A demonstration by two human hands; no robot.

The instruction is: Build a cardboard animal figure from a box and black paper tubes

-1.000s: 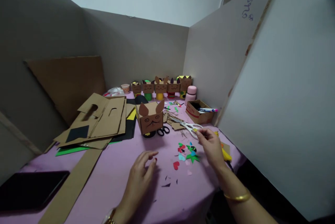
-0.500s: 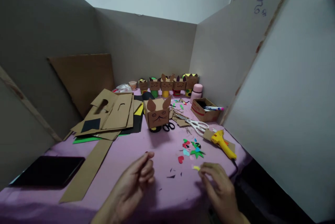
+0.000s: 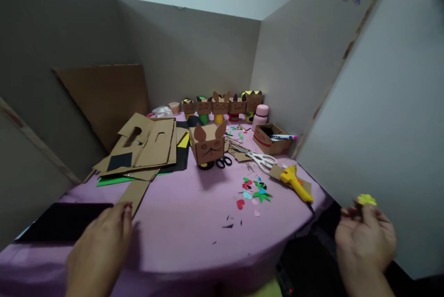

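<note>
My right hand [image 3: 366, 239] is raised off the table's right side, pinching a small yellow paper flower [image 3: 366, 200] between thumb and fingers. Low over the left part of the table is my left hand [image 3: 102, 241], back toward me and fingers pressed together; whatever may be in them is hidden. It is close to a cardboard strip [image 3: 134, 195] and a black tablet [image 3: 65, 223]. A cardboard box with ears and a drawn face [image 3: 210, 149] stands mid-table on a black base. Coloured paper cutouts [image 3: 262, 196], among them a red heart [image 3: 240, 204], lie right of centre.
A yellow glue gun [image 3: 296, 185] rests on cardboard at the right. White scissors [image 3: 263, 161] and black scissors [image 3: 224, 162] lie behind the cutouts. Cardboard sheets [image 3: 152, 149] are stacked left. Several similar box figures [image 3: 220, 105], a pink bottle [image 3: 261, 116] and a pen box [image 3: 272, 139] stand farther back.
My right hand has swung right, past the table edge, carrying the yellow flower. The left hand has moved left from the table's front middle and turned its back toward me.
</note>
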